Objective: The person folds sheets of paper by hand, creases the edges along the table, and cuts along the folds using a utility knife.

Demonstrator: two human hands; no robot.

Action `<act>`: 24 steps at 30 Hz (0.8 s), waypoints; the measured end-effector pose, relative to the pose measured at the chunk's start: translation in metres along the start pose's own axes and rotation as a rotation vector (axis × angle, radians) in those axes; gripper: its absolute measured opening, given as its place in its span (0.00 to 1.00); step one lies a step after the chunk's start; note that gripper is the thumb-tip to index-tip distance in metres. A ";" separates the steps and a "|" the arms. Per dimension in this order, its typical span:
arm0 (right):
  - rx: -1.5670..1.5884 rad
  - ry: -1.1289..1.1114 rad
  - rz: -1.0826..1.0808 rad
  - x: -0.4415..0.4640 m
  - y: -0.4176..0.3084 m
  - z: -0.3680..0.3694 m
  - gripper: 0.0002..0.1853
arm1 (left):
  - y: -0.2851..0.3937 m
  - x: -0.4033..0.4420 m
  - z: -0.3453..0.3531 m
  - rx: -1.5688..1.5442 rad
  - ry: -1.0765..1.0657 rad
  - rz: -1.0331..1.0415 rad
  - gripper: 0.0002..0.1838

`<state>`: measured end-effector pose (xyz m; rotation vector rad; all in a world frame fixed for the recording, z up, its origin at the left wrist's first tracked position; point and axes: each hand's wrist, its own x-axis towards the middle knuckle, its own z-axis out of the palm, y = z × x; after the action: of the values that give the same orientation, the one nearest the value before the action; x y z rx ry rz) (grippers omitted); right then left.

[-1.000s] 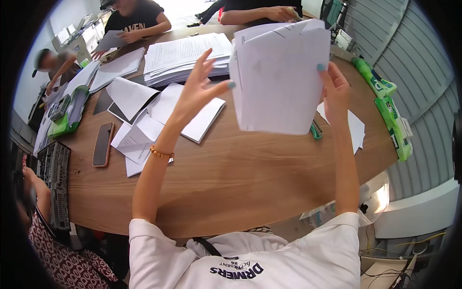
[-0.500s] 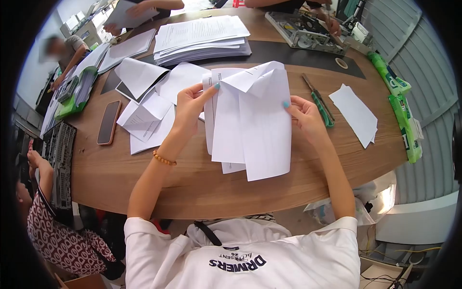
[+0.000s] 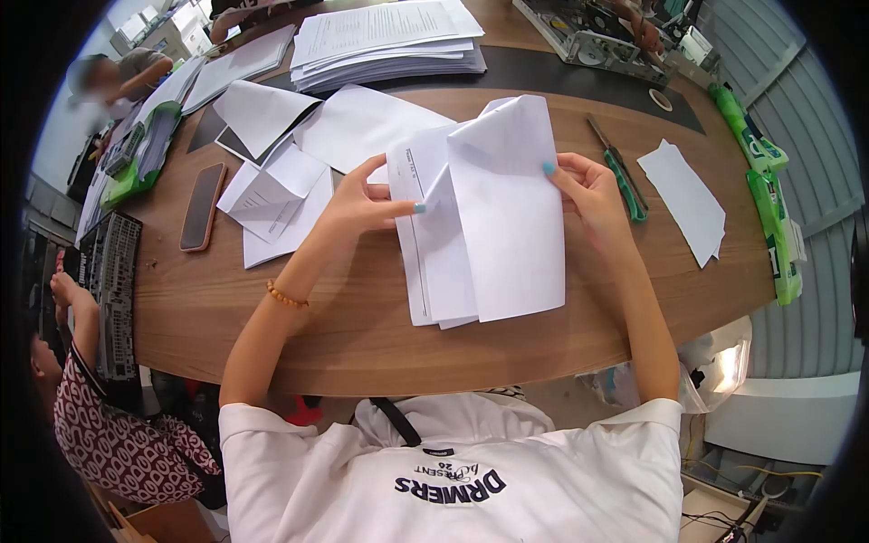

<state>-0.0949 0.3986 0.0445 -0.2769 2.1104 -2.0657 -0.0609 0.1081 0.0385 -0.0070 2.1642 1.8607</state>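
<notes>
Several white paper sheets (image 3: 511, 226), partly folded over at the top, are held up above the table between my two hands. My left hand (image 3: 367, 201) is closed on their left edge, its thumb lying over the front. My right hand (image 3: 588, 195) pinches the right edge of the folded sheet, thumb in front and fingers behind. Left of them lie loose, creased sheets (image 3: 272, 195) and a flat white sheet (image 3: 362, 122). A green-handled screwdriver (image 3: 625, 185) lies just right of my right hand, with white paper slips (image 3: 683, 204) beyond it.
A thick paper stack (image 3: 389, 45) stands at the back. A phone (image 3: 203, 208) lies at left. Green packets (image 3: 774, 235) line the right edge, near a tape roll (image 3: 662, 99). An opened metal device (image 3: 588, 45) sits at back right. Other people work at left and across the table.
My left hand has slid lower along the sheets' left edge, and the folded sheet has opened further to the right. The view has shifted slightly.
</notes>
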 end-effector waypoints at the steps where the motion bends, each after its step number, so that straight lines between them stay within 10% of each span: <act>1: -0.002 0.000 0.005 0.000 0.000 0.000 0.16 | -0.002 0.000 0.002 -0.004 -0.001 -0.004 0.45; 10: 0.083 0.050 0.023 -0.022 -0.006 0.000 0.15 | -0.011 -0.010 0.027 -0.194 0.102 0.440 0.47; 17: 0.063 0.164 0.033 -0.067 0.001 -0.010 0.09 | -0.026 0.020 -0.036 0.096 0.384 0.400 0.09; 24: 0.182 0.265 0.063 -0.104 0.034 -0.051 0.09 | 0.016 0.026 -0.132 0.732 0.666 -0.008 0.20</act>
<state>-0.0070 0.4747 0.0114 0.0925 2.0154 -2.3477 -0.1169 -0.0127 0.0645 -0.5447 3.1570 1.0243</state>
